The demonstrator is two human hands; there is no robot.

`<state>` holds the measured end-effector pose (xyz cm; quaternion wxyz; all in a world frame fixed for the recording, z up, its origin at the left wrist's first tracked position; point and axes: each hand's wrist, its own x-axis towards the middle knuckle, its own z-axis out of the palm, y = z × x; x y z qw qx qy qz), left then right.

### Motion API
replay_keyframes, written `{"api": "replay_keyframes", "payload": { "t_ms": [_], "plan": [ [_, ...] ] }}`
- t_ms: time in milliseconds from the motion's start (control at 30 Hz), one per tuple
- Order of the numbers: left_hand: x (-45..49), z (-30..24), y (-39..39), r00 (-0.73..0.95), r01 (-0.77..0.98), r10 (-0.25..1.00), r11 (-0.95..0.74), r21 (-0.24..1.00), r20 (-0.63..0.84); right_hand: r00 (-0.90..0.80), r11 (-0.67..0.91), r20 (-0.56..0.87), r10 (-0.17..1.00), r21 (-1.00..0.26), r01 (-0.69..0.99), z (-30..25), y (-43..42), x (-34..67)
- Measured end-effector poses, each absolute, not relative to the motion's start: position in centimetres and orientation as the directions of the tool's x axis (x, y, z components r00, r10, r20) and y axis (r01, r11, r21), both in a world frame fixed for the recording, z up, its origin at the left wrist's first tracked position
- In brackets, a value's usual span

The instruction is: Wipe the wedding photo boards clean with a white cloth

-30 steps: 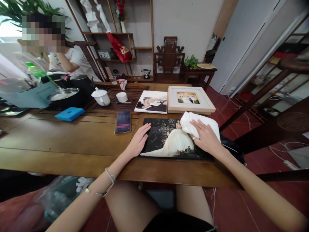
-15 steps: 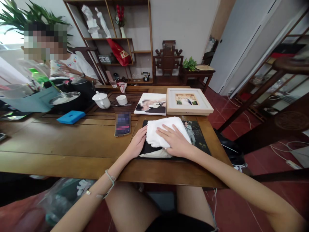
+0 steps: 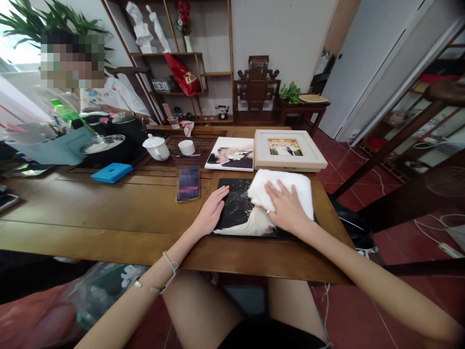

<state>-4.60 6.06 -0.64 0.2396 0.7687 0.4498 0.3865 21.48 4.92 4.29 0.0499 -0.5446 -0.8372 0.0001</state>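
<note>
A dark photo panel (image 3: pixel 234 206) with a pale gown printed on it lies flat near the table's front edge. Over its right part spreads a folded white towel (image 3: pixel 259 186), hiding the print beneath. My right hand (image 3: pixel 288 208) presses on the towel from above, fingers stretched and apart, a ring on one finger. At the panel's left edge rests my left hand (image 3: pixel 212 211), its fingers extended and lying on the border.
Behind the panel are a photo print (image 3: pixel 230 154) and a light wooden picture frame (image 3: pixel 290 150). A phone (image 3: pixel 188 184), a blue block (image 3: pixel 112 172), a white lidded cup (image 3: pixel 156 148) and a small white bowl (image 3: pixel 186 147) stand leftward. A person (image 3: pixel 112 99) sits at the far left.
My right hand has slid the towel to the right across the panel, uncovering its dark left part and more of the gown. My left hand stays at the left edge.
</note>
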Motion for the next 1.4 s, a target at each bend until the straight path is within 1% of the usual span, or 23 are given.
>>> {"api": "replay_keyframes", "payload": {
  "t_ms": [67,133,200,233,267,333,400,467,533,600,667,733,800,900,967,1000,1033,1100,1167,1233,1300,1333,1400],
  "plan": [
    [-4.8,-0.8,6.1,0.298,0.502,0.875,-0.484,0.717,0.382,-0.552,0.552,0.037,0.833,-0.107,0.827,4.6,2.7,19.3],
    [-5.0,-0.9,6.2,0.316,0.485,0.863,-0.504,0.715,0.394,-0.693,0.689,0.041,0.72,-0.163,0.706,4.8,0.4,17.7],
    [-5.1,-1.0,6.3,0.34,0.463,0.847,-0.53,0.711,0.409,-0.772,0.764,0.06,0.633,-0.209,0.61,4.9,-0.9,17.3],
    [-5.2,-1.0,6.3,0.346,0.459,0.843,-0.535,0.71,0.412,-0.785,0.775,0.062,0.616,-0.227,0.59,5.0,-1.0,17.6],
    [-5.2,-1.0,6.3,0.344,0.462,0.845,-0.531,0.71,0.408,-0.782,0.769,0.059,0.62,-0.242,0.591,5.1,-0.7,18.2],
    [-5.0,-0.9,6.2,0.326,0.482,0.861,-0.506,0.716,0.39,-0.729,0.715,0.052,0.683,-0.253,0.652,5.2,0.9,20.0],
    [-4.9,-0.7,6.0,0.31,0.497,0.873,-0.486,0.719,0.376,-0.62,0.617,0.066,0.781,-0.228,0.753,5.1,3.5,22.5],
    [-4.7,-0.6,5.9,0.309,0.497,0.873,-0.486,0.719,0.376,-0.487,0.5,0.113,0.866,-0.19,0.845,4.7,5.9,25.0],
    [-4.6,-0.6,5.9,0.31,0.497,0.872,-0.488,0.718,0.379,-0.381,0.406,0.168,0.909,-0.157,0.9,4.2,7.5,26.7],
    [-4.6,-0.6,6.0,0.307,0.498,0.872,-0.489,0.716,0.382,-0.335,0.361,0.2,0.921,-0.114,0.926,3.7,7.9,27.2],
    [-4.6,-0.6,6.0,0.304,0.501,0.872,-0.489,0.714,0.384,-0.356,0.375,0.195,0.914,-0.067,0.925,3.6,6.9,26.5],
    [-4.6,-0.6,6.0,0.302,0.505,0.873,-0.488,0.712,0.383,-0.429,0.441,0.152,0.89,-0.056,0.896,3.7,5.0,24.8],
    [-4.6,-0.6,6.0,0.303,0.511,0.874,-0.486,0.709,0.38,-0.546,0.554,0.095,0.832,-0.088,0.828,4.1,2.4,22.8],
    [-4.7,-0.7,6.1,0.308,0.515,0.874,-0.485,0.707,0.376,-0.718,0.717,0.063,0.694,-0.157,0.679,4.8,-0.6,20.7],
    [-4.7,-0.7,6.1,0.312,0.512,0.873,-0.487,0.708,0.375,-0.77,0.764,0.064,0.635,-0.203,0.613,5.2,-1.1,20.5],
    [-4.7,-0.7,6.1,0.314,0.51,0.873,-0.488,0.709,0.374,-0.774,0.765,0.062,0.63,-0.223,0.604,5.3,-0.8,20.8],
    [-4.7,-0.7,6.1,0.314,0.507,0.873,-0.487,0.711,0.374,-0.763,0.752,0.061,0.644,-0.236,0.616,5.3,-0.1,21.3],
    [-4.7,-0.6,6.0,0.311,0.505,0.874,-0.485,0.714,0.374,-0.695,0.69,0.073,0.715,-0.233,0.685,5.2,2.1,23.0],
    [-4.6,-0.5,5.9,0.306,0.504,0.876,-0.482,0.717,0.374,-0.582,0.592,0.111,0.806,-0.195,0.782,4.9,4.4,24.9],
    [-4.6,-0.5,5.9,0.302,0.504,0.877,-0.479,0.718,0.373,-0.467,0.486,0.148,0.872,-0.147,0.861,4.5,5.9,26.5],
    [-4.5,-0.5,5.9,0.299,0.505,0.878,-0.477,0.719,0.372,-0.404,0.423,0.163,0.9,-0.102,0.901,4.1,5.7,27.3],
    [-4.5,-0.5,5.9,0.299,0.505,0.879,-0.477,0.719,0.372,-0.401,0.417,0.161,0.902,-0.083,0.905,3.9,4.9,27.2],
    [-4.5,-0.5,6.0,0.3,0.506,0.878,-0.479,0.717,0.374,-0.456,0.467,0.14,0.879,-0.064,0.882,3.8,2.2,26.4]
  ]
}}
